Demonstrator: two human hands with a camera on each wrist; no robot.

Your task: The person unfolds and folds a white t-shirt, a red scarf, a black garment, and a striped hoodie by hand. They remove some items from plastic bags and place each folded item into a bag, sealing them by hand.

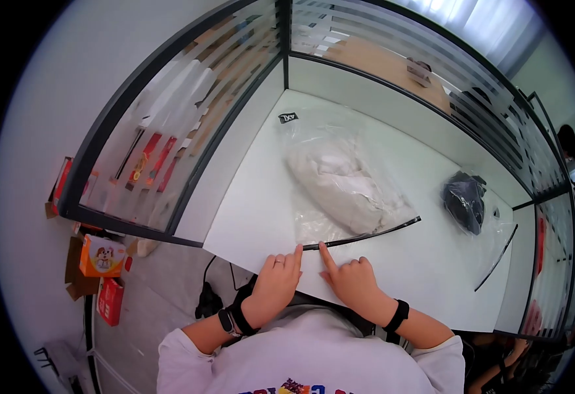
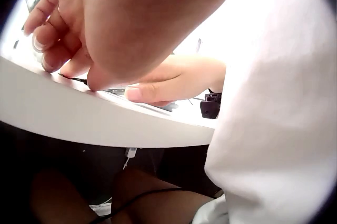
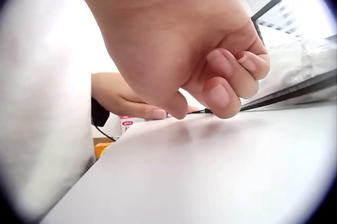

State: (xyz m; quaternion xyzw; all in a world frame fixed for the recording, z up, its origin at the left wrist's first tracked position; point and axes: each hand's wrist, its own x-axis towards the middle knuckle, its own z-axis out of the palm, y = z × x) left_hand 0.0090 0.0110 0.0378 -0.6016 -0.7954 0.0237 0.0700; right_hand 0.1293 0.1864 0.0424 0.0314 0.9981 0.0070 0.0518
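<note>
A clear plastic bag [image 1: 307, 226] with pale folded cloth [image 1: 343, 177] inside lies on the white table; a black strip [image 1: 383, 231] runs along its near edge. My left hand [image 1: 274, 282] touches the strip's left end with an extended index finger. Just right of it, the index fingertip of my right hand [image 1: 353, 281] rests on the same strip. In the right wrist view, the other fingers of my right hand [image 3: 168, 40] are bent, beside the strip [image 3: 289, 92]. The left wrist view shows my left hand [image 2: 66, 24] at the table edge, its fingers partly bent.
At the right of the table [image 1: 255, 197] lies another clear bag holding dark cloth [image 1: 465, 200], with its own black strip [image 1: 497, 257]. Dark-framed partitions [image 1: 189, 190] stand along the sides and back. Orange [image 1: 102, 256] and red boxes [image 1: 110, 302] sit at the lower left.
</note>
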